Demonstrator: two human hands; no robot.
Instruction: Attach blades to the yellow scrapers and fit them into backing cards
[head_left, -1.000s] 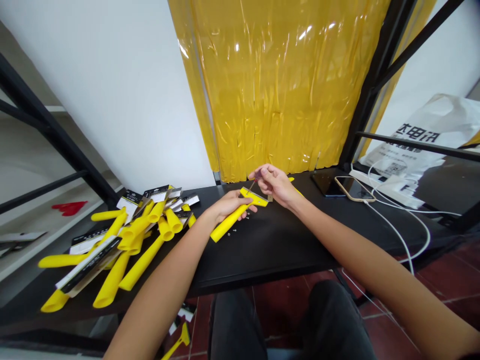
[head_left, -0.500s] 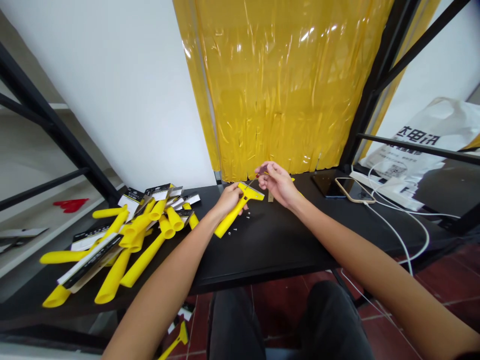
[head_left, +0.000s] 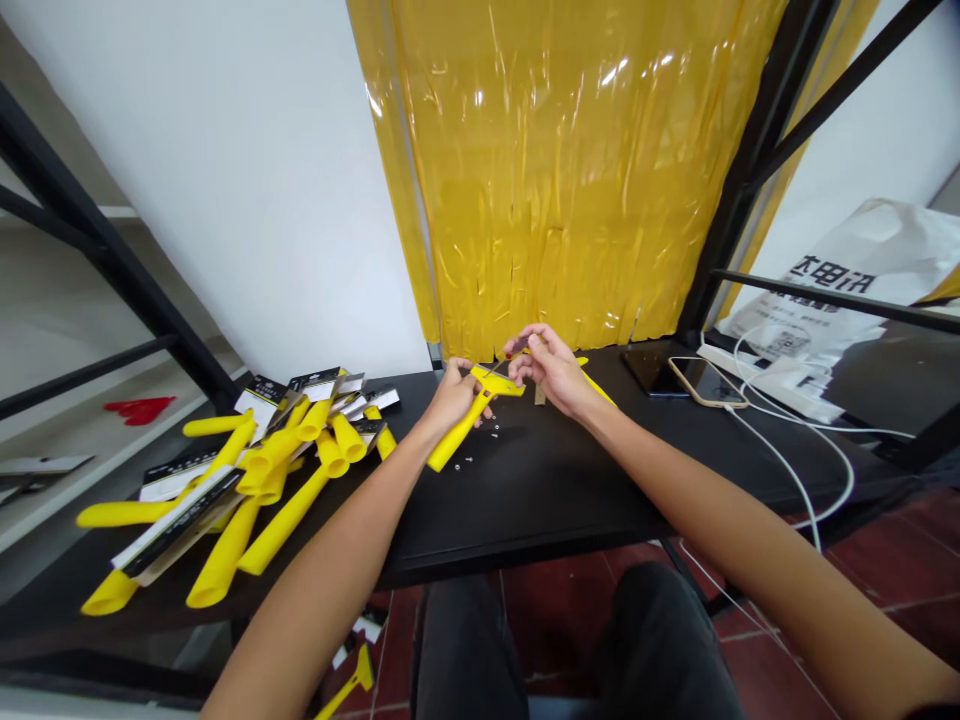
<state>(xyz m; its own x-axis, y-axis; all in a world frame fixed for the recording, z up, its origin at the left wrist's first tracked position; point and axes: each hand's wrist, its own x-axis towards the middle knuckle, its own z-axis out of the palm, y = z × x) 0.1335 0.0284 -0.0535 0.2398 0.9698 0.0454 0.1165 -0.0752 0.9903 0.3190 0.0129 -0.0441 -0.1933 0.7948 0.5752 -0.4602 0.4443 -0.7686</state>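
My left hand [head_left: 452, 393] is closed around a yellow scraper [head_left: 459, 437], its wide head up and its hollow handle slanting toward me. My right hand [head_left: 553, 372] pinches a small screwdriver [head_left: 517, 346] with a dark and red handle, mostly covered by the fingers. The thin shaft slants down to the scraper's head; whether its tip sits in a screw is too small to tell. Below the scraper, several small screws or nuts [head_left: 469, 459] lie on the black table. A small flat metal piece [head_left: 540, 396] rests beside my right hand, with another yellow handle [head_left: 598, 386] partly behind the wrist.
A pile of yellow scrapers [head_left: 270, 450] with card labels covers the table's [head_left: 540, 500] left side. Two phones [head_left: 709, 382] with white cables lie at the right, near a white plastic bag [head_left: 840, 290]. Black metal posts [head_left: 739, 170] frame both sides.
My right hand has moved slightly left and lower, bringing the screwdriver nearer the scraper's head. The scraper stays in my left hand, almost in place.
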